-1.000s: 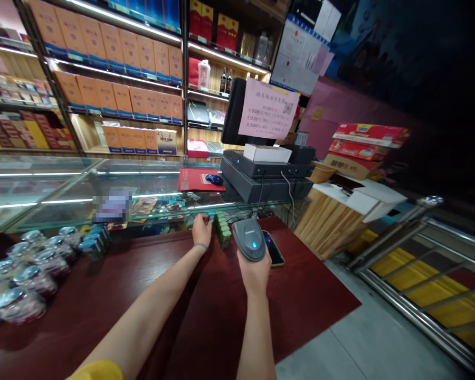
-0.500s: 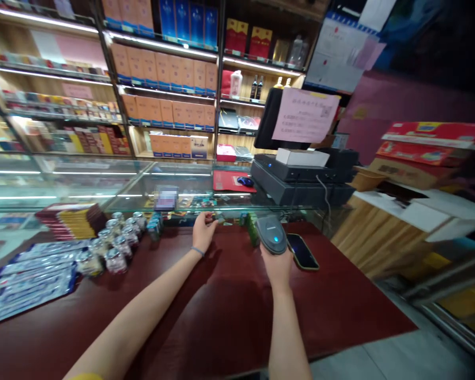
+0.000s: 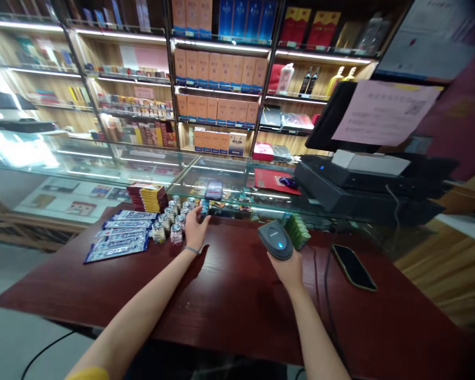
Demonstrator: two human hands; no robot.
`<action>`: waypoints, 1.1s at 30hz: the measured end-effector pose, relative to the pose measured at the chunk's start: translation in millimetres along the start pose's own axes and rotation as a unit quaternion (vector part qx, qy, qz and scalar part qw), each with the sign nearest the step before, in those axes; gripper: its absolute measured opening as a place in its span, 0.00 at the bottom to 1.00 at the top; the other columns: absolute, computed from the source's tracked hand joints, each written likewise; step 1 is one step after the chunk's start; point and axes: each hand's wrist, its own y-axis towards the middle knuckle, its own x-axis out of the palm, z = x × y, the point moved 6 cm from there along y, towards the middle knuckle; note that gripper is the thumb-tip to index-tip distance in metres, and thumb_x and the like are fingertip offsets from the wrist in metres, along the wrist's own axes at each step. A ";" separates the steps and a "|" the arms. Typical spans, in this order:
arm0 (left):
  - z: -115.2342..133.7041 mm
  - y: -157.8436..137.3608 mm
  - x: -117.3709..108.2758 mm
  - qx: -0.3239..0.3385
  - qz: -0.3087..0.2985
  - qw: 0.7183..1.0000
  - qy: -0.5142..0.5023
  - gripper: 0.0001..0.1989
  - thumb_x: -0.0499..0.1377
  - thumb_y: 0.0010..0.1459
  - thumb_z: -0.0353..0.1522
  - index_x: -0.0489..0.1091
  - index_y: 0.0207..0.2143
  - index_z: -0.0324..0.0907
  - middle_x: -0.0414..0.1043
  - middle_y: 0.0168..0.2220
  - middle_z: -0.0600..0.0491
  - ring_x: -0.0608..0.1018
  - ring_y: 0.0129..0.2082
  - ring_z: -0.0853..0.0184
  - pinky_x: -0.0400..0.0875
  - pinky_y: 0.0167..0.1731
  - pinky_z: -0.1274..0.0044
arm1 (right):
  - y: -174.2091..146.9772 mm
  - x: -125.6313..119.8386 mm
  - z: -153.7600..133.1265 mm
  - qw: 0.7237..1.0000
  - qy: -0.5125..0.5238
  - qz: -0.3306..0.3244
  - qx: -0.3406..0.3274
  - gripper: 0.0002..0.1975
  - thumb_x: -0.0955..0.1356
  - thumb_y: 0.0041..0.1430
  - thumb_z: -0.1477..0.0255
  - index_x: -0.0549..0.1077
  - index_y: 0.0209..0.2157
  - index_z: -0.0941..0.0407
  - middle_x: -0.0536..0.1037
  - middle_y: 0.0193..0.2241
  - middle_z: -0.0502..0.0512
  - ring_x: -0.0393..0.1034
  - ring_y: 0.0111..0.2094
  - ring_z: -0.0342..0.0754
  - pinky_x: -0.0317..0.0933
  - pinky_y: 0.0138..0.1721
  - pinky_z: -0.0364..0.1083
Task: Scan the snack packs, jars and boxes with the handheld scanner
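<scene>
My right hand (image 3: 292, 272) is wrapped round a dark grey barcode scanner (image 3: 276, 240) with a lit blue light, held over the brown table. Just beyond the scanner stands a row of small green packs (image 3: 297, 231). My left hand (image 3: 196, 229), a thin band at its wrist, has thumb and fingers apart with nothing visible between them. It is beside several small glass jars (image 3: 176, 234) with silvery lids and partly hides some. Small blue containers (image 3: 204, 207) show right behind its fingertips.
Left of the jars lie blue-and-white packets (image 3: 121, 237) and stacked red and yellow boxes (image 3: 146, 197). A phone (image 3: 354, 267) lies on the right, with a cable (image 3: 326, 285) near it. A glass counter (image 3: 229, 179) and a till monitor (image 3: 328, 119) stand behind.
The view has turned left. My left hand has moved left to the jars, its fingers wider apart. My right hand has moved away from the phone, still with the barcode scanner.
</scene>
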 end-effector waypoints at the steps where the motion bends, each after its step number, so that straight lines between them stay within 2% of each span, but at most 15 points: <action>1: -3.7 -0.3 -2.2 0.001 0.002 1.000 0.004 0.21 0.65 0.56 0.33 0.71 0.53 0.42 0.72 0.51 0.44 0.75 0.52 0.58 0.73 0.52 0.65 | -2.4 5.4 -4.7 1.000 0.001 -0.012 -0.008 0.20 0.70 0.52 0.63 0.77 0.46 0.57 0.84 0.33 0.61 0.81 0.33 0.58 0.74 0.35 0.50; 6: -15.4 -4.1 -2.2 0.031 0.001 0.997 0.069 0.25 0.65 0.56 0.31 0.69 0.57 0.42 0.70 0.53 0.43 0.71 0.58 0.54 0.65 0.61 0.59 | -12.9 21.7 -19.3 0.997 -0.017 -0.062 -0.035 0.15 0.70 0.53 0.66 0.76 0.42 0.56 0.84 0.33 0.61 0.82 0.34 0.58 0.74 0.36 0.50; 9: -24.9 -6.7 5.8 0.027 -0.033 0.994 0.097 0.33 0.65 0.56 0.31 0.63 0.64 0.43 0.63 0.61 0.40 0.65 0.64 0.51 0.59 0.66 0.58 | -15.6 23.1 -22.1 0.996 -0.026 -0.069 -0.049 0.15 0.70 0.53 0.67 0.76 0.43 0.56 0.84 0.35 0.61 0.82 0.34 0.57 0.74 0.36 0.49; 12: -36.3 -9.0 13.9 0.003 -0.073 0.992 0.107 0.37 0.64 0.56 0.30 0.58 0.68 0.43 0.56 0.66 0.38 0.58 0.69 0.47 0.57 0.66 0.56 | -15.9 22.3 -22.1 0.996 -0.038 -0.065 -0.056 0.16 0.70 0.52 0.67 0.76 0.43 0.56 0.84 0.33 0.61 0.82 0.32 0.57 0.74 0.33 0.48; 14: -39.8 -10.3 16.1 0.005 -0.085 0.991 0.106 0.35 0.62 0.58 0.29 0.59 0.67 0.44 0.57 0.66 0.39 0.58 0.69 0.48 0.57 0.66 0.57 | -15.9 22.4 -21.7 0.995 -0.042 -0.065 -0.059 0.16 0.70 0.51 0.67 0.76 0.43 0.56 0.84 0.31 0.60 0.81 0.30 0.57 0.73 0.31 0.48; 16: -39.2 -11.3 15.1 0.023 -0.079 0.991 0.106 0.30 0.59 0.60 0.27 0.61 0.64 0.43 0.61 0.63 0.40 0.63 0.66 0.52 0.58 0.66 0.58 | -16.4 23.6 -21.3 0.995 -0.044 -0.071 -0.060 0.16 0.70 0.51 0.67 0.76 0.43 0.56 0.83 0.29 0.58 0.81 0.29 0.57 0.72 0.30 0.47; 19: -36.7 -11.8 11.1 0.039 -0.052 0.991 0.113 0.22 0.56 0.60 0.25 0.65 0.57 0.41 0.67 0.54 0.41 0.70 0.58 0.55 0.62 0.62 0.59 | -18.1 26.3 -20.6 0.993 -0.053 -0.082 -0.061 0.17 0.70 0.51 0.68 0.76 0.44 0.56 0.83 0.29 0.58 0.81 0.28 0.56 0.72 0.30 0.47; 23: -35.0 -10.2 7.9 0.016 -0.027 0.994 0.106 0.15 0.58 0.58 0.24 0.66 0.48 0.41 0.69 0.44 0.46 0.73 0.50 0.57 0.66 0.57 0.59 | -20.4 27.3 -21.5 0.991 -0.065 -0.088 -0.073 0.15 0.69 0.52 0.67 0.75 0.42 0.55 0.83 0.30 0.58 0.81 0.30 0.56 0.72 0.32 0.47; 26: -28.3 -9.8 6.5 0.008 -0.023 0.998 0.050 0.14 0.60 0.59 0.28 0.67 0.47 0.42 0.69 0.45 0.47 0.73 0.48 0.59 0.67 0.55 0.63 | -20.7 24.2 -25.0 0.989 -0.082 -0.083 -0.095 0.13 0.68 0.52 0.68 0.74 0.40 0.55 0.82 0.27 0.56 0.79 0.28 0.55 0.71 0.31 0.46; 29: -23.8 -13.2 12.7 -0.052 -0.076 0.993 -0.080 0.20 0.62 0.60 0.34 0.67 0.54 0.43 0.71 0.44 0.49 0.75 0.43 0.64 0.71 0.48 0.69 | -19.7 20.3 -31.3 0.982 -0.115 -0.085 -0.121 0.14 0.68 0.51 0.68 0.74 0.41 0.55 0.80 0.23 0.55 0.78 0.25 0.55 0.69 0.28 0.47; 31: -24.7 -19.4 22.7 -0.142 -0.133 0.961 -0.198 0.26 0.63 0.60 0.38 0.65 0.59 0.46 0.73 0.42 0.51 0.76 0.40 0.66 0.72 0.43 0.73 | -18.8 19.3 -35.8 0.978 -0.131 -0.098 -0.129 0.17 0.67 0.50 0.69 0.74 0.43 0.56 0.80 0.24 0.56 0.77 0.25 0.55 0.68 0.28 0.47; 33: -25.0 -27.3 32.8 -0.231 -0.177 0.907 -0.304 0.29 0.64 0.59 0.42 0.63 0.60 0.47 0.75 0.43 0.50 0.78 0.41 0.65 0.73 0.40 0.74 | -18.6 20.2 -41.1 0.974 -0.134 -0.117 -0.139 0.19 0.67 0.50 0.69 0.74 0.46 0.56 0.80 0.25 0.56 0.77 0.25 0.55 0.68 0.29 0.47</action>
